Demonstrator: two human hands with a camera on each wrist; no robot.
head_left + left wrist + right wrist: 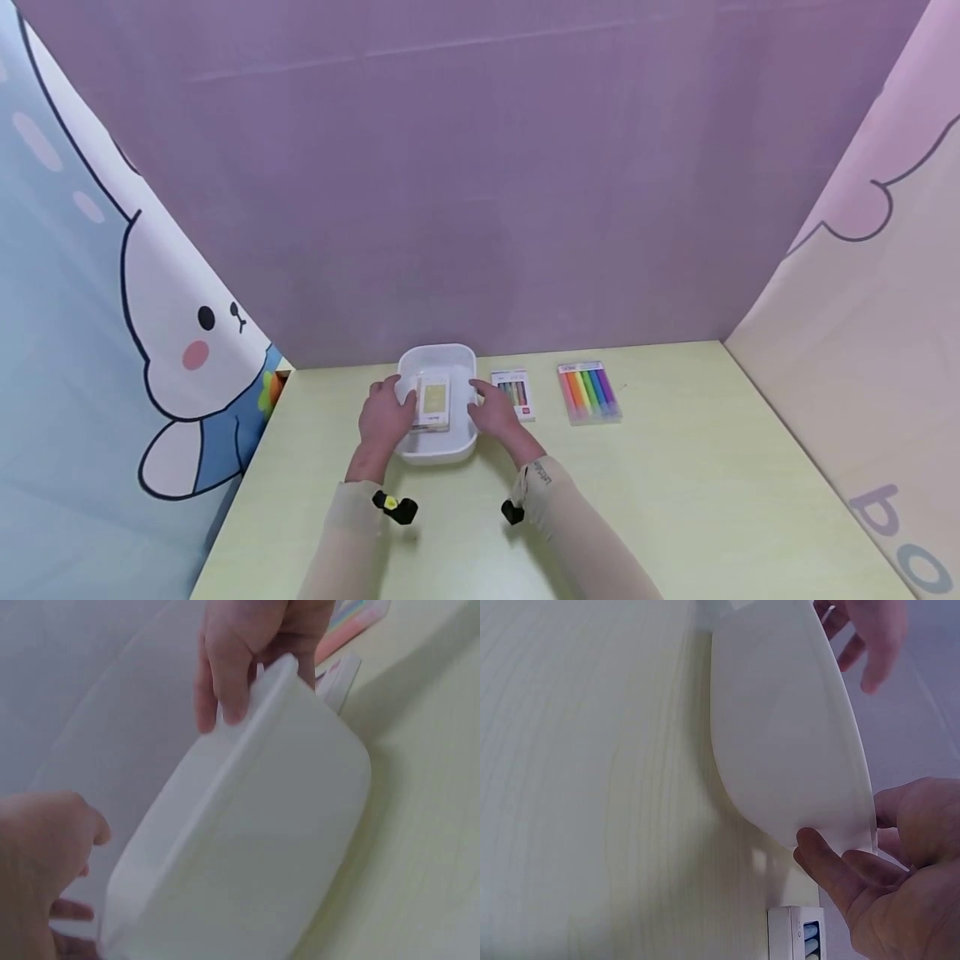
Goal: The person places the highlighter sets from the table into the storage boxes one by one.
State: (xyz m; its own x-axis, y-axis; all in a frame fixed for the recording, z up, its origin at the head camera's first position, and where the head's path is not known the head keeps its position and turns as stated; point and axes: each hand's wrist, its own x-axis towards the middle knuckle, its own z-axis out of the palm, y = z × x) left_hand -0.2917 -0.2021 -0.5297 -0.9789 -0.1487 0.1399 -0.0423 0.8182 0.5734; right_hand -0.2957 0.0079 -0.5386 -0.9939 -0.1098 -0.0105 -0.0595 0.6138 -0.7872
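Note:
A white plastic tub [437, 450] stands on the table between both hands. Inside it lies a small white box with a pale yellow panel [434, 399]. My left hand [386, 414] is at the tub's left side, fingers along the outer wall and thumb over the rim. On the opposite side, my right hand [496, 410] grips the rim, its fingers [825, 866] against the outer wall and its thumb toward the inside. In the left wrist view, the tub's near wall [277, 817] hides what is in it.
Right of the tub lies a white box of colored sticks [517, 392], partly behind my right hand. Farther right is a clear pack of rainbow-colored pens [589, 393]. A purple cloth [480, 208] rises behind the table [675, 483], with printed curtains on both sides.

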